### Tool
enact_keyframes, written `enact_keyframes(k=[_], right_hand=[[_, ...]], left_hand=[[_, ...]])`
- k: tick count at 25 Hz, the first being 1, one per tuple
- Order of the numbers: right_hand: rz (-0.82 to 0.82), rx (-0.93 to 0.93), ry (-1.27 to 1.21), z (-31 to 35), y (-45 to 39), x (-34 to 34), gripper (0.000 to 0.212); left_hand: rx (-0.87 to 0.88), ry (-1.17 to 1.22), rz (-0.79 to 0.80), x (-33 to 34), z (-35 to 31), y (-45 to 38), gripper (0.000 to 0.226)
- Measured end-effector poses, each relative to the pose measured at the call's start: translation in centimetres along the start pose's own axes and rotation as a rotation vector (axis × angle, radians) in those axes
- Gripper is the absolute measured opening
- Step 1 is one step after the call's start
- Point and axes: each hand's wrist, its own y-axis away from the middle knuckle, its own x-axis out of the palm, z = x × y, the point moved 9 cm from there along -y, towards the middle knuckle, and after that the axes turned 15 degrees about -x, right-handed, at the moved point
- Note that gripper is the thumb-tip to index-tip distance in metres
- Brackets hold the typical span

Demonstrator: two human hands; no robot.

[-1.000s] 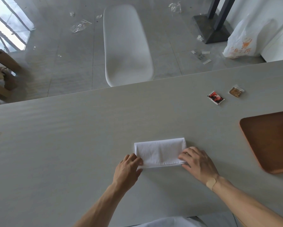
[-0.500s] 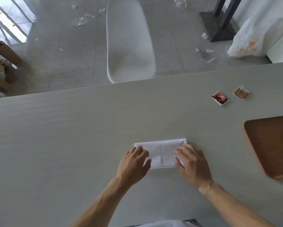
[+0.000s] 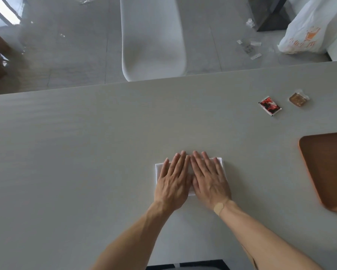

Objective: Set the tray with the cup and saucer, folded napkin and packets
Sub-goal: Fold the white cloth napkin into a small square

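Both hands lay flat, fingers spread, gripping nothing: the left hand [image 3: 173, 182] and right hand [image 3: 209, 180] pressed side by side on the folded white napkin [image 3: 158, 170], hiding most of it. Bare table [image 3: 76, 162] spread wide to the left. The wooden tray [image 3: 327, 170] sat well apart at the right edge. Farther back lay a red packet [image 3: 270, 105] and a brown packet [image 3: 298, 98], near the table's far edge.
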Motion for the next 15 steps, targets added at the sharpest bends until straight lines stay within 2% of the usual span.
enact_keyframes(k=[2, 8, 11, 13, 15], right_hand=[[0.004, 0.012, -0.001, -1.1, 0.5, -0.1, 0.062], [0.009, 0.096, 0.006, -3.8, 2.1, -0.9, 0.066], [-0.04, 0.084, -0.018, -2.8, 1.5, -2.0, 0.06], [-0.101, 0.0, -0.058, -1.3, 0.7, -2.4, 0.052], [-0.086, -0.033, -0.066, -0.1, 0.2, -1.7, 0.05]], left_hand=[[0.014, -0.053, 0.015, 0.2, 1.4, 0.4, 0.061], [-0.084, -0.115, 0.034, -0.9, 5.2, 1.5, 0.068], [-0.097, -0.102, 0.012, -1.9, 3.9, 1.6, 0.064], [-0.076, -0.025, -0.012, -2.2, 1.5, 1.5, 0.059], [-0.084, 0.04, -0.011, -1.6, -0.7, 1.2, 0.056]])
